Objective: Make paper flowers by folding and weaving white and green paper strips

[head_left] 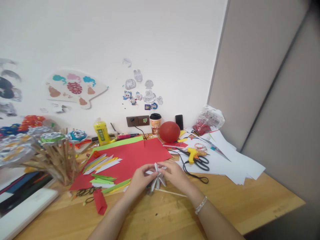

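Observation:
My left hand (143, 177) and my right hand (174, 173) meet above the wooden table, both closed on a white folded-paper flower (157, 181). Its pointed petals fan out between my fingers, and parts of it are hidden behind them. Under my hands lies a thin pale stick (171, 192), running off toward my right wrist. Just beyond my fingertips spreads a large sheet of red paper (135, 156). Green paper strips (103, 178) rest to the left of my left hand, along with white and yellow strips (102, 164).
Scissors (202, 164) and a yellow glue gun (192, 155) lie on white paper (240, 163) at right. A red balloon (169, 132), a lidded cup (155, 125) and a yellow bottle (102, 132) line the wall. Bundled wooden sticks (63, 163) stand left, beside a red paper piece (100, 201).

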Demonstrator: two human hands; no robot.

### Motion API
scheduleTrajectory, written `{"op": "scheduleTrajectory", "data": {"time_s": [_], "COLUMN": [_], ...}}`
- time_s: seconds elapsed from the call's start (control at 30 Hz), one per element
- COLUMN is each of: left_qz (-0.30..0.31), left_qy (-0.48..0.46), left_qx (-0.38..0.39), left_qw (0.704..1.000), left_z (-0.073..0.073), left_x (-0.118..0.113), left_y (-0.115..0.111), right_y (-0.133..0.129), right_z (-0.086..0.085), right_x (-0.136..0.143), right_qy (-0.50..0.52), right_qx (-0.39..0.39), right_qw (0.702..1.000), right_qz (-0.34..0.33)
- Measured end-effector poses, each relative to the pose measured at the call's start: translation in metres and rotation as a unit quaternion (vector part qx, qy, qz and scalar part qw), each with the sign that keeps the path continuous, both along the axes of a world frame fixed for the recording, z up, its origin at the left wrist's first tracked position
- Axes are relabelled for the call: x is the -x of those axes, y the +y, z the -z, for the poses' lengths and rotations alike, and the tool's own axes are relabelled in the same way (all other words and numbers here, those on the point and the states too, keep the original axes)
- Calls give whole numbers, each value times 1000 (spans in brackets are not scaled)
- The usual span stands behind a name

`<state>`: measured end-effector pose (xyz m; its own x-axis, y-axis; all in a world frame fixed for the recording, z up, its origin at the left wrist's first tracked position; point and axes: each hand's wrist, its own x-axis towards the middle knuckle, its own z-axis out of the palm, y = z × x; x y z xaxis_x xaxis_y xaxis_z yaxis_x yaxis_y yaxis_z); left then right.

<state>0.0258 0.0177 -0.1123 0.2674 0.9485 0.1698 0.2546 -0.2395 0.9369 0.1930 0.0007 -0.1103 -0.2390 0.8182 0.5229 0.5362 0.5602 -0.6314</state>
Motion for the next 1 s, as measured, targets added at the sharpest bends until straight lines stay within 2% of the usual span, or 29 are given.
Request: {"op": "scheduleTrajectory", "data": {"time_s": [0.2, 0.53, 0.7, 1.0], "left_qz": [-55, -127, -120, -106], "left_qy": [73, 56, 30, 79], "left_qx": [-94, -93, -113, -224], "left_qw": [991, 986, 986, 966], "left_z": [-4, -4, -1, -7], "left_x": [-5, -13, -12, -9], "left_y": [-6, -17, -16, -20], "right_y": [1, -3, -5, -5], "right_z": [3, 9, 9, 8], "right_x": [8, 16, 16, 11], "right_qy": [61, 100, 98, 41], "right_qx": [7, -1, -59, -133], "right_qw": [997, 991, 989, 988], "right_qz": [37, 93, 90, 60]}}
